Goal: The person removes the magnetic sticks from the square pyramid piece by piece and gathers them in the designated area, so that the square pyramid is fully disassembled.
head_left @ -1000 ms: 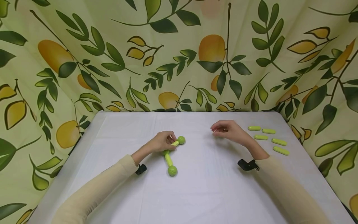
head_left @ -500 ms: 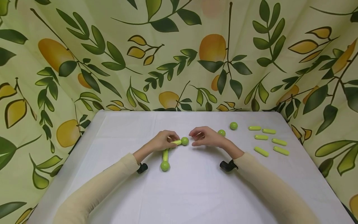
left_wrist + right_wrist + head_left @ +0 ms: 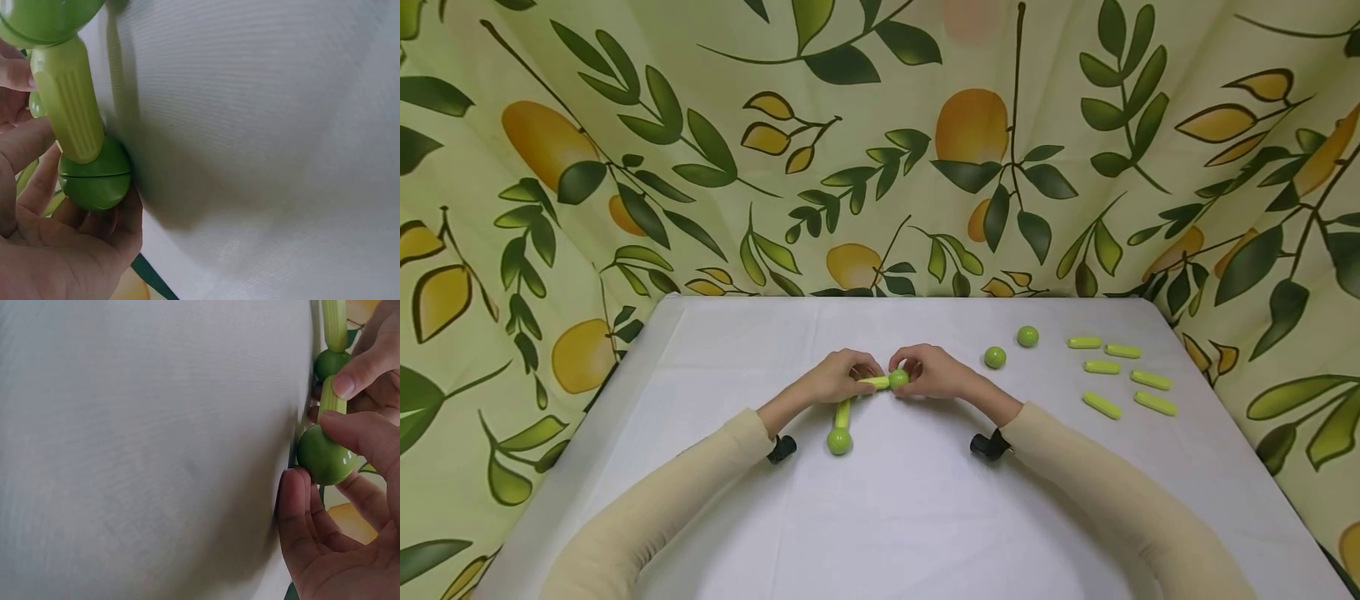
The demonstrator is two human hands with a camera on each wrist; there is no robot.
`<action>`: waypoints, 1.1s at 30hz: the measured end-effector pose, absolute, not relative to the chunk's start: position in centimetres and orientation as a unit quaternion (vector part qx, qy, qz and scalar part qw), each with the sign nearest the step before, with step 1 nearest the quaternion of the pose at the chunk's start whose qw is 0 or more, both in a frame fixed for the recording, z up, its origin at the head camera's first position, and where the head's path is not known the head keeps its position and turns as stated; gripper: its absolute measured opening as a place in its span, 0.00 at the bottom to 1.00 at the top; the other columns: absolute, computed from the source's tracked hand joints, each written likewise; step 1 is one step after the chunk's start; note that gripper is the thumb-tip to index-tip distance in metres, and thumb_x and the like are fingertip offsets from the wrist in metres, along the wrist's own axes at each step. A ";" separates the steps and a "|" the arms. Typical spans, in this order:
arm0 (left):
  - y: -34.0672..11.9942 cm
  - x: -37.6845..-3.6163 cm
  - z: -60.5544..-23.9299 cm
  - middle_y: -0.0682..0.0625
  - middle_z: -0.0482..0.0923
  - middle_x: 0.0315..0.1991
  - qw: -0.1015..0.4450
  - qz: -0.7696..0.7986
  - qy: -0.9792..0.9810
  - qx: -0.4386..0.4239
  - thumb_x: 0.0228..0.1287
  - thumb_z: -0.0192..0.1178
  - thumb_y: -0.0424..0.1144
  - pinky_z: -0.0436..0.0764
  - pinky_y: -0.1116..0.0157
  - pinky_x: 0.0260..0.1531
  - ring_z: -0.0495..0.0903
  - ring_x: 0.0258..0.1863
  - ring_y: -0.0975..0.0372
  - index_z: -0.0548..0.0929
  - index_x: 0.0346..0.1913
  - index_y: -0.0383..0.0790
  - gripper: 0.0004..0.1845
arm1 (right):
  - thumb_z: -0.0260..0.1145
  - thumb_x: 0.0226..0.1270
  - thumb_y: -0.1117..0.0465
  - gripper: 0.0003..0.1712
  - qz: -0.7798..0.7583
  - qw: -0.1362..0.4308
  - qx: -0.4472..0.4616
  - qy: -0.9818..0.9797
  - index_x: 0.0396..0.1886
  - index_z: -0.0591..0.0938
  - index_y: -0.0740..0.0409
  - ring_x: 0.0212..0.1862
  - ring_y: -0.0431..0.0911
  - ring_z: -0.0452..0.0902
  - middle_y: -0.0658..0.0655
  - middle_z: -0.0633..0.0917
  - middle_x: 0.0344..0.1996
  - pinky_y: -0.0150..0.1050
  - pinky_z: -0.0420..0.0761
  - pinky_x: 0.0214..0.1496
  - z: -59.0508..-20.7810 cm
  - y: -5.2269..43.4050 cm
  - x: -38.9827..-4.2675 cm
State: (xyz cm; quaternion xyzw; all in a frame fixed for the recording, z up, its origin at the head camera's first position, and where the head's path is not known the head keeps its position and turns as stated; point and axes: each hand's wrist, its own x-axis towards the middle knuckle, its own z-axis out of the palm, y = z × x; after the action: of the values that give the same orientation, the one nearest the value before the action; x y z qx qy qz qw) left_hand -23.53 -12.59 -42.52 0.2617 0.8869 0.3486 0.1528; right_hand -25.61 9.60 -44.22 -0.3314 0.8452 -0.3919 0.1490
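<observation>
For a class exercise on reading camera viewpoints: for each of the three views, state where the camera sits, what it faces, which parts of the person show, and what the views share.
Head: above, looking forward and down at the table; both sleeved arms, left hand, right hand.
Left wrist: beside the left hand, facing the rod-and-ball piece.
Right wrist: beside the right hand, facing the end ball.
All share that piece.

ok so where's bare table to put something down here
Bare cloth: the near half of the table between the two sleeves, and the far left corner. Crowded: the right side, with loose rods and two balls, and the middle, where both hands hold the rod-and-ball piece.
</observation>
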 end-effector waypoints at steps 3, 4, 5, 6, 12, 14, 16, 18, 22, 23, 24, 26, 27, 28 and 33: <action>-12.5 -23.6 -42.5 0.51 0.80 0.36 0.157 0.346 0.887 0.263 0.58 0.65 0.32 0.76 0.64 0.39 0.77 0.37 0.61 0.82 0.42 0.41 0.09 | 0.74 0.50 0.65 0.16 -0.403 0.156 -0.320 0.843 0.39 0.80 0.53 0.29 0.45 0.76 0.54 0.80 0.31 0.36 0.77 0.30 -44.1 9.7 -25.5; -12.4 -23.6 -42.5 0.51 0.80 0.36 0.158 0.345 0.887 0.264 0.58 0.65 0.32 0.76 0.64 0.39 0.77 0.38 0.61 0.82 0.42 0.41 0.08 | 0.74 0.50 0.65 0.16 -0.405 0.158 -0.317 0.843 0.39 0.80 0.53 0.29 0.45 0.76 0.54 0.80 0.31 0.36 0.77 0.29 -44.1 9.8 -25.5; -12.4 -23.6 -42.5 0.51 0.80 0.36 0.159 0.345 0.886 0.266 0.58 0.65 0.32 0.76 0.64 0.39 0.77 0.38 0.61 0.82 0.41 0.41 0.08 | 0.74 0.50 0.65 0.16 -0.407 0.159 -0.314 0.843 0.39 0.80 0.53 0.29 0.45 0.76 0.54 0.80 0.31 0.36 0.77 0.29 -44.0 9.8 -25.4; -12.3 -23.6 -42.5 0.51 0.80 0.36 0.159 0.345 0.885 0.268 0.58 0.65 0.32 0.76 0.64 0.39 0.77 0.38 0.61 0.82 0.42 0.41 0.08 | 0.74 0.49 0.65 0.16 -0.410 0.160 -0.311 0.842 0.38 0.80 0.53 0.29 0.45 0.76 0.54 0.80 0.31 0.36 0.77 0.29 -44.0 9.9 -25.4; -12.0 -23.7 -42.5 0.52 0.80 0.37 0.166 0.350 0.879 0.277 0.58 0.65 0.32 0.76 0.65 0.40 0.77 0.39 0.61 0.82 0.42 0.42 0.09 | 0.74 0.48 0.64 0.17 -0.416 0.160 -0.307 0.841 0.38 0.80 0.52 0.29 0.46 0.75 0.54 0.80 0.30 0.37 0.76 0.29 -44.1 10.4 -25.3; -11.9 -23.7 -42.5 0.52 0.80 0.37 0.168 0.352 0.878 0.278 0.58 0.65 0.32 0.76 0.66 0.40 0.77 0.39 0.62 0.82 0.42 0.42 0.09 | 0.74 0.48 0.64 0.17 -0.416 0.158 -0.307 0.841 0.38 0.80 0.52 0.29 0.46 0.75 0.54 0.80 0.30 0.37 0.76 0.29 -44.2 10.5 -25.4; -11.9 -23.7 -42.5 0.52 0.80 0.37 0.168 0.354 0.875 0.283 0.58 0.65 0.32 0.76 0.65 0.40 0.78 0.39 0.61 0.82 0.42 0.42 0.09 | 0.74 0.48 0.65 0.17 -0.416 0.156 -0.308 0.842 0.38 0.80 0.51 0.29 0.46 0.75 0.54 0.80 0.29 0.37 0.76 0.29 -44.3 10.6 -25.4; -11.8 -23.7 -42.5 0.52 0.80 0.37 0.170 0.357 0.873 0.285 0.58 0.65 0.31 0.76 0.66 0.40 0.78 0.40 0.61 0.82 0.42 0.41 0.09 | 0.74 0.47 0.65 0.17 -0.416 0.155 -0.307 0.842 0.38 0.80 0.51 0.29 0.46 0.75 0.54 0.80 0.29 0.37 0.76 0.30 -44.3 10.8 -25.4; -11.6 -23.7 -42.5 0.51 0.80 0.38 0.169 0.361 0.868 0.295 0.58 0.65 0.31 0.76 0.66 0.41 0.78 0.40 0.61 0.82 0.42 0.40 0.09 | 0.74 0.47 0.65 0.17 -0.415 0.153 -0.307 0.842 0.37 0.80 0.51 0.30 0.46 0.76 0.53 0.80 0.30 0.38 0.77 0.33 -44.4 11.0 -25.4; -11.6 -23.7 -42.5 0.51 0.80 0.38 0.169 0.361 0.867 0.298 0.58 0.65 0.31 0.76 0.66 0.41 0.78 0.40 0.61 0.82 0.42 0.40 0.09 | 0.74 0.47 0.65 0.17 -0.414 0.152 -0.309 0.843 0.38 0.80 0.51 0.31 0.46 0.76 0.53 0.80 0.30 0.38 0.77 0.34 -44.4 11.1 -25.4; -11.6 -23.7 -42.5 0.51 0.80 0.38 0.167 0.357 0.868 0.302 0.58 0.65 0.31 0.76 0.66 0.41 0.78 0.40 0.61 0.82 0.42 0.40 0.09 | 0.74 0.47 0.65 0.17 -0.413 0.148 -0.311 0.843 0.38 0.80 0.51 0.31 0.45 0.76 0.53 0.80 0.31 0.38 0.77 0.34 -44.3 11.3 -25.5; -11.7 -23.7 -42.5 0.51 0.80 0.37 0.160 0.345 0.873 0.305 0.58 0.65 0.31 0.76 0.65 0.41 0.77 0.39 0.61 0.82 0.42 0.39 0.09 | 0.74 0.46 0.66 0.17 -0.412 0.135 -0.308 0.847 0.38 0.79 0.51 0.32 0.45 0.77 0.53 0.80 0.32 0.38 0.78 0.36 -44.1 12.0 -25.6; -11.9 -23.7 -42.5 0.52 0.80 0.37 0.157 0.339 0.877 0.302 0.58 0.65 0.31 0.76 0.65 0.41 0.77 0.39 0.61 0.82 0.42 0.40 0.09 | 0.74 0.46 0.66 0.18 -0.418 0.130 -0.305 0.846 0.38 0.79 0.52 0.33 0.45 0.77 0.53 0.80 0.33 0.38 0.78 0.37 -43.9 12.5 -25.6; -12.1 -23.7 -42.4 0.52 0.79 0.36 0.154 0.336 0.880 0.297 0.58 0.65 0.31 0.76 0.65 0.40 0.77 0.38 0.61 0.82 0.41 0.40 0.09 | 0.74 0.46 0.67 0.18 -0.425 0.127 -0.300 0.844 0.38 0.80 0.53 0.34 0.45 0.78 0.53 0.80 0.33 0.38 0.78 0.38 -43.7 13.0 -25.7; -12.8 -23.8 -42.2 0.52 0.79 0.36 0.149 0.351 0.887 0.261 0.57 0.66 0.30 0.76 0.66 0.41 0.77 0.39 0.60 0.82 0.41 0.40 0.09 | 0.74 0.48 0.70 0.18 -0.458 0.134 -0.299 0.826 0.40 0.80 0.57 0.40 0.48 0.78 0.55 0.81 0.37 0.40 0.79 0.43 -42.7 15.8 -26.1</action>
State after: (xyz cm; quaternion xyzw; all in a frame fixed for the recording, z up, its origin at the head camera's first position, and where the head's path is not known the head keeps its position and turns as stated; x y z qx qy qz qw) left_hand -23.82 -12.79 -42.23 0.2607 0.8868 0.3513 0.1490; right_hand -26.06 15.78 -42.66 -0.2994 0.8263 -0.4579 0.1340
